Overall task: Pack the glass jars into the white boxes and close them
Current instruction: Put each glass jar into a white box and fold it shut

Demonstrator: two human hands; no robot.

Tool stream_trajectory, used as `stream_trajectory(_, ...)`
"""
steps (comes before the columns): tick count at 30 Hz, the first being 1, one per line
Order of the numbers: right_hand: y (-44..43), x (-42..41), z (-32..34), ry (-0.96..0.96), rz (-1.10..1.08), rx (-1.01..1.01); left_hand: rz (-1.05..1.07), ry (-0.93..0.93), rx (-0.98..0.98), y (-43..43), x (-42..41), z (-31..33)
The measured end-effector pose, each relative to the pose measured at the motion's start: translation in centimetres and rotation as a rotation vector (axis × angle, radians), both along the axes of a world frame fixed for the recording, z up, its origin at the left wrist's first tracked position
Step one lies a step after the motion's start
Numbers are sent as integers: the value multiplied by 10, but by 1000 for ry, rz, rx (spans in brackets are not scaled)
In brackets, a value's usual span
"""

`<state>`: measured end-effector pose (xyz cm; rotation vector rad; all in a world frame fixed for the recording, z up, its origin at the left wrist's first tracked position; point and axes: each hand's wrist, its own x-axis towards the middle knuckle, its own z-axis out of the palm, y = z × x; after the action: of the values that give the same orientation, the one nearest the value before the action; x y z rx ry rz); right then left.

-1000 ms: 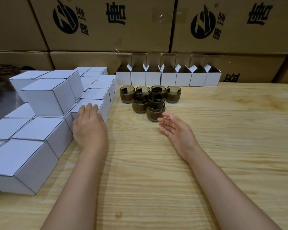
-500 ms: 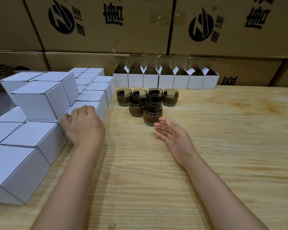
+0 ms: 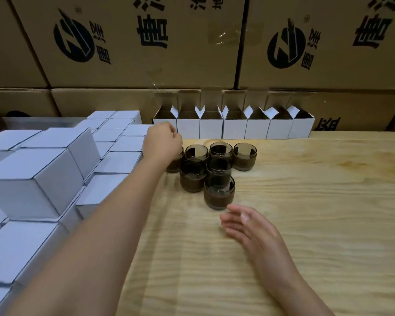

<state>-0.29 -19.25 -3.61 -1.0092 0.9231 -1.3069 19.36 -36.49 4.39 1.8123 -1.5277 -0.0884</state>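
Note:
Several brown glass jars (image 3: 219, 191) stand clustered on the wooden table (image 3: 306, 213). Behind them a row of open white boxes (image 3: 234, 128) lines the table's back edge, flaps up. My left hand (image 3: 162, 142) reaches forward with curled fingers, in front of the leftmost open box (image 3: 163, 122) and over the leftmost jar (image 3: 174, 165), which it mostly hides. Whether it grips anything is hidden. My right hand (image 3: 249, 226) hovers with relaxed, straight fingers just in front of the nearest jar, holding nothing.
Closed white boxes (image 3: 32, 179) are stacked in tiers along the left side of the table, beside my left forearm. Large brown printed cartons (image 3: 146, 42) form a wall behind the table. Bare wood lies to the right of the jars.
My left hand has left the closed boxes and moved forward and right to the leftmost open box, fingers now curled. My right hand has barely moved.

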Motion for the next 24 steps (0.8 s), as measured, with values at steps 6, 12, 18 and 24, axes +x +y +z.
stream_trajectory(6,-5,0,-9,-8,-20,-21,-164,-357,395,-79,22,8)
stream_trajectory(12,-7,-1,-8,82,23,-53,-243,-431,473,-110,29,0)
stream_trajectory(18,-7,-1,-10,100,4,-74,-258,-444,473,-115,34,-7)
stream_trajectory(24,-6,-1,-9,81,17,-91,-250,-435,422,-109,30,-3)
